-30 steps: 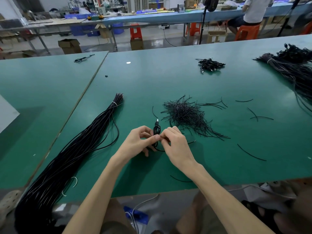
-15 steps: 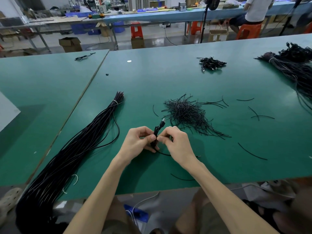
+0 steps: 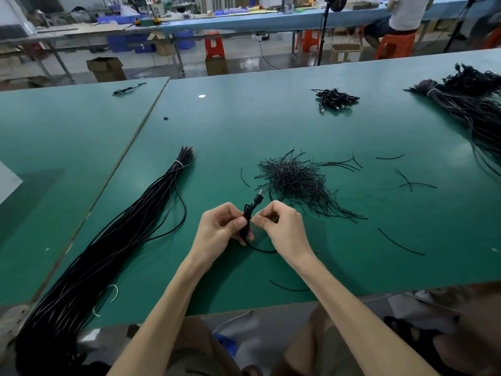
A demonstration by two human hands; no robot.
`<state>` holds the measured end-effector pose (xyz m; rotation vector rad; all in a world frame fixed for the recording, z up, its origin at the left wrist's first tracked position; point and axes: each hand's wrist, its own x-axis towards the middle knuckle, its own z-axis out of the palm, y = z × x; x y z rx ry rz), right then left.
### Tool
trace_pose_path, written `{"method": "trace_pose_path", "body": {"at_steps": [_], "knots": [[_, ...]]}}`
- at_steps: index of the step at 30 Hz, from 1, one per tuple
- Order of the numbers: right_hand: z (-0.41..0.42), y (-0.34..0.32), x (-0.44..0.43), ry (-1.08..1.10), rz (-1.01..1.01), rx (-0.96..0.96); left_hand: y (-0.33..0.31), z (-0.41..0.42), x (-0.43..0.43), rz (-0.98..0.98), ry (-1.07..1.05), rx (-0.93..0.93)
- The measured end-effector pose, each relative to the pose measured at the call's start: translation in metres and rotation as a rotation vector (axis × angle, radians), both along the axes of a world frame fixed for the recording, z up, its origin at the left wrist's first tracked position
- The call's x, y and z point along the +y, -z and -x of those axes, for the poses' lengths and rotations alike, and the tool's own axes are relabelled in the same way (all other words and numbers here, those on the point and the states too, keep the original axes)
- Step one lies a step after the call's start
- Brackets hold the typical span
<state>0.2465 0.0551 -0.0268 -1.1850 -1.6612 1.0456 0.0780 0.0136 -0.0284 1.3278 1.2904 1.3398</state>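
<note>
A folded black USB cable (image 3: 249,213) stands between my hands above the green table (image 3: 271,126), its plug pointing up and to the right. My left hand (image 3: 219,229) grips the folded bundle, thumb pressed on its front. My right hand (image 3: 282,226) pinches a thin black twist tie at the bundle's middle. One tail of the tie curves down onto the table under my right hand.
A long bundle of black cables (image 3: 113,240) lies at the left and runs off the front edge. A heap of twist ties (image 3: 295,183) sits just beyond my hands, with loose ties scattered right. Tied cables (image 3: 334,99) lie further back; another cable bundle (image 3: 474,109) far right.
The cable's plug has tipped from upright to leaning right. Both hands have risen slightly off the table and my right hand has turned around the bundle.
</note>
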Motion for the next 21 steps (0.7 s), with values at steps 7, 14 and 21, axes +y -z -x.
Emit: {"method": "trace_pose_path", "body": {"at_steps": [7, 14, 21], "knots": [[-0.002, 0.002, 0.003, -0.028, -0.015, -0.018, 0.003, -0.008, -0.002, -0.039, -0.017, 0.126], [-0.003, 0.001, 0.000, -0.054, -0.047, -0.018, 0.008, -0.010, -0.002, -0.028, -0.054, 0.187], [-0.003, 0.000, 0.001, -0.058, -0.018, 0.007, 0.011, -0.013, -0.003, -0.082, -0.075, 0.411]]}}
